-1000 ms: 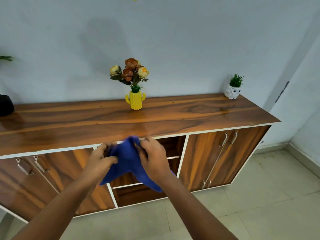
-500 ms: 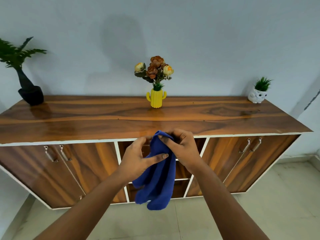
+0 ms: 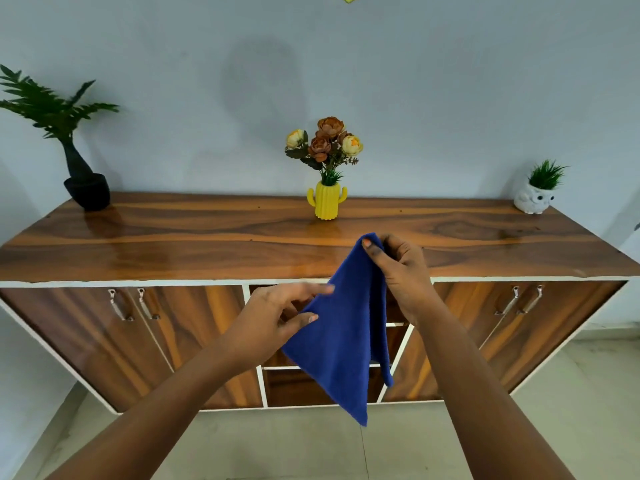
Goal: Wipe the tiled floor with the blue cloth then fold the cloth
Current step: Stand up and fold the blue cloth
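The blue cloth hangs in the air in front of a wooden sideboard, folded over lengthwise with its lowest corner pointing down. My right hand pinches its top corner between thumb and fingers, above the sideboard's front edge. My left hand is lower and to the left, thumb and fingers touching the cloth's left edge. The pale tiled floor lies below, far under the cloth.
The sideboard spans the view, with handled doors and open middle shelves. On its top stand a black potted plant at left, a yellow cactus vase of flowers in the middle and a white owl planter at right.
My right hand has lifted the cloth's top corner up and to the right, and the cloth now hangs longer and flatter. My left hand has slid down to its left edge. The view has shifted.
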